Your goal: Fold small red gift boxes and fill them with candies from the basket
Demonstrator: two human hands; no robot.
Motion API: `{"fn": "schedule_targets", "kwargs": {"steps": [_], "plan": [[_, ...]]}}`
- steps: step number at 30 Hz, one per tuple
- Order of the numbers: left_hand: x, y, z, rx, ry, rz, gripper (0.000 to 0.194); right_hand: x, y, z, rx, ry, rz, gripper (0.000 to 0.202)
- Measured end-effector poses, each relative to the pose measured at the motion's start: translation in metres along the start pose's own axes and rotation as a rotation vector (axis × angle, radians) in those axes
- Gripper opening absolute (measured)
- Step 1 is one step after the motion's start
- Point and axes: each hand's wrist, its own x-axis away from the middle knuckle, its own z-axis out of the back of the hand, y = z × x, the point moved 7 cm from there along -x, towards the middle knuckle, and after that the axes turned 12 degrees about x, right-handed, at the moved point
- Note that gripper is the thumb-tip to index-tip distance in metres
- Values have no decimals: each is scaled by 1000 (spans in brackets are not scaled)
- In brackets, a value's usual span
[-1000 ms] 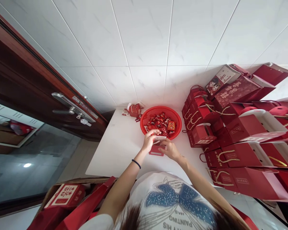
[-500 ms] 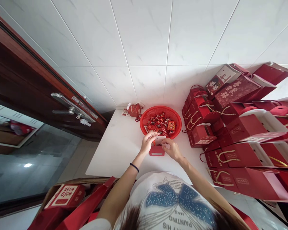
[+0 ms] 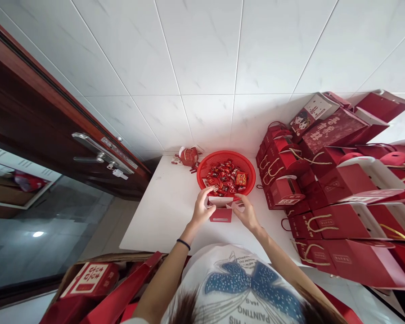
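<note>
A small red box (image 3: 220, 215) with white inner flaps stands open on the white table, close in front of me. My left hand (image 3: 201, 208) is at the box's left side, thumb and fingers apart around its edge. At the right side, my right hand (image 3: 245, 212) has its thumb and fingers on a white side flap. Just beyond the box lies a round red basket (image 3: 251, 167) with many red-wrapped sweets (image 3: 224, 173) in it. The inside of the box is mostly hidden.
Red gift bags and boxes (image 3: 344, 225) crowd the right side of the table (image 3: 155, 211). A small red jar-like item (image 3: 189, 156) stands left of the basket. At the lower left is a carton of red boxes (image 3: 97, 279); a dark door (image 3: 54, 112) is at left.
My left hand has moved from above the box to its left side, its fingers spreading. My right hand has opened out along the right flap. Fewer sweets are hidden by my fingers.
</note>
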Motion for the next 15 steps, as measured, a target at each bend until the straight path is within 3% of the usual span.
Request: {"fn": "schedule_targets", "kwargs": {"steps": [3,6,10,15], "plan": [[14,-25,12,19,-10,139,72,-1,9,-8,-27,-54,-41,55],[23,-42,17,33,2,211,64,-1,12,-18,-43,-110,-86,39],[24,-44,19,-2,19,203,44,1,5,-25,-53,-150,-82,33],[23,-37,12,-44,-33,151,22,5,3,-20,-70,-137,-87,49]]}}
